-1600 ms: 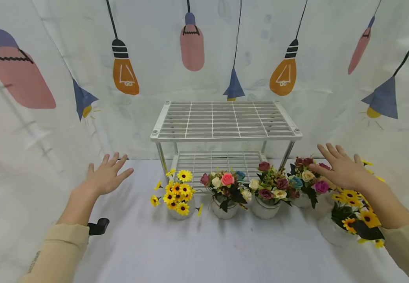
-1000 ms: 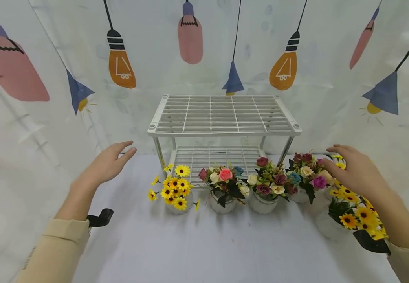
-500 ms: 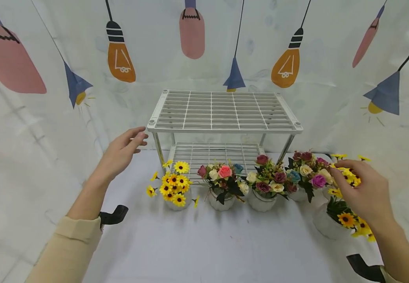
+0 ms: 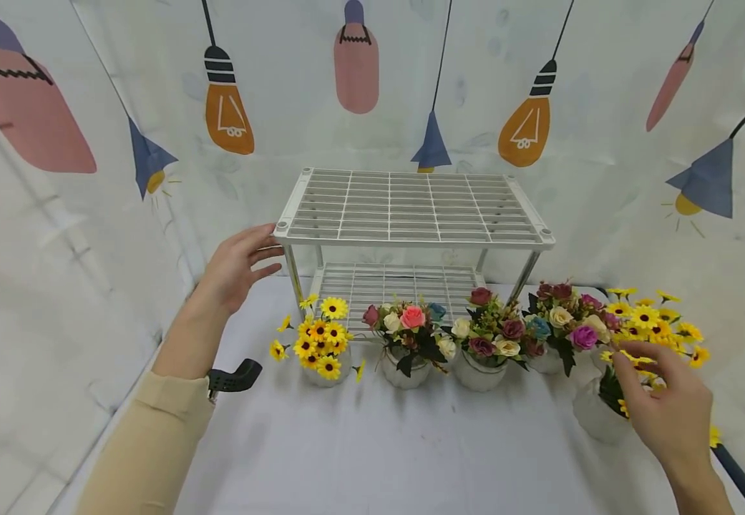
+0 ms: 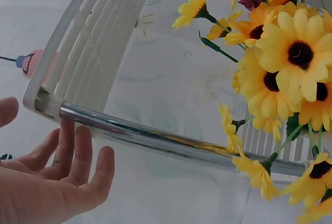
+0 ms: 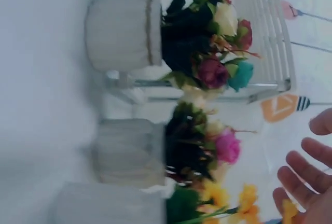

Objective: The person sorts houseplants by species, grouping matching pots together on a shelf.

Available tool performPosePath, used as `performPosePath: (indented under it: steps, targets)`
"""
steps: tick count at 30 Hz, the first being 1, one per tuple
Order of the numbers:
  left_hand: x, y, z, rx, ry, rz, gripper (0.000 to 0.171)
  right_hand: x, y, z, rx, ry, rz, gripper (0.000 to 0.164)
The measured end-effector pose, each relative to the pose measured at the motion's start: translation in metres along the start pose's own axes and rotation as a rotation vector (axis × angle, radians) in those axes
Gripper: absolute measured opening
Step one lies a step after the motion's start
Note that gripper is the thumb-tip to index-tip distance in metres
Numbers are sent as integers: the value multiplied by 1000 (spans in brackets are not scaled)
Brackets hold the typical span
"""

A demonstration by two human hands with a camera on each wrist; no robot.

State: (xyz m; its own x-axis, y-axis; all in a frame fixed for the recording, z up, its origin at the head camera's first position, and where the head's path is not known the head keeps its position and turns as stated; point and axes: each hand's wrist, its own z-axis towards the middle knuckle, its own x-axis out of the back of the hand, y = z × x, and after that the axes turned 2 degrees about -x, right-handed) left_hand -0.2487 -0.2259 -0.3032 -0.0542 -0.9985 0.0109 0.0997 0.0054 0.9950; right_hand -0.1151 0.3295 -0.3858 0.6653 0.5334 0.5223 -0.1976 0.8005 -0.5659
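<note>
A white two-tier wire rack (image 4: 411, 243) stands in the middle. My left hand (image 4: 237, 268) is at its front left corner, fingers loosely bent. In the left wrist view, the fingertips of that hand (image 5: 67, 177) lie just below the corner, close to the chrome post (image 5: 155, 135); whether they touch it I cannot tell. My right hand (image 4: 665, 400) hovers over yellow artificial flowers (image 4: 658, 325) in a white pot (image 4: 597, 413), thumb and fingers apart and holding nothing. In the right wrist view this hand (image 6: 306, 190) has its fingers spread beside the blossoms.
Along the rack's front stand a pot of yellow daisies (image 4: 325, 340) and two pots of mixed roses (image 4: 407, 375) (image 4: 480, 375). Another rose pot (image 4: 547, 361) is at the right. A white cloth with printed lamps (image 4: 372, 143) hangs behind the white tabletop (image 4: 411, 458).
My left hand has moved right to the rack's corner. My right hand has come down and nearer to me over the yellow flowers, its fingers less spread. The pots and rack stay put.
</note>
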Motion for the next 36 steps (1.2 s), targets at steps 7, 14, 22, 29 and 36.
performPosePath:
  steps: [7,14,22,29,36]
  targets:
    - [0,0,5,0,29,-38,67,2,1,-29,-89,140,36,12]
    - [1,0,8,3,34,-71,64,1,1,-53,-218,282,-4,19]
    - [0,2,9,5,3,-42,68,-6,11,-81,-667,476,75,51]
    - [0,3,9,29,18,-61,68,-14,30,-85,-1089,369,110,66]
    - [0,1,8,22,22,-69,67,-32,41,-97,-1194,227,219,93]
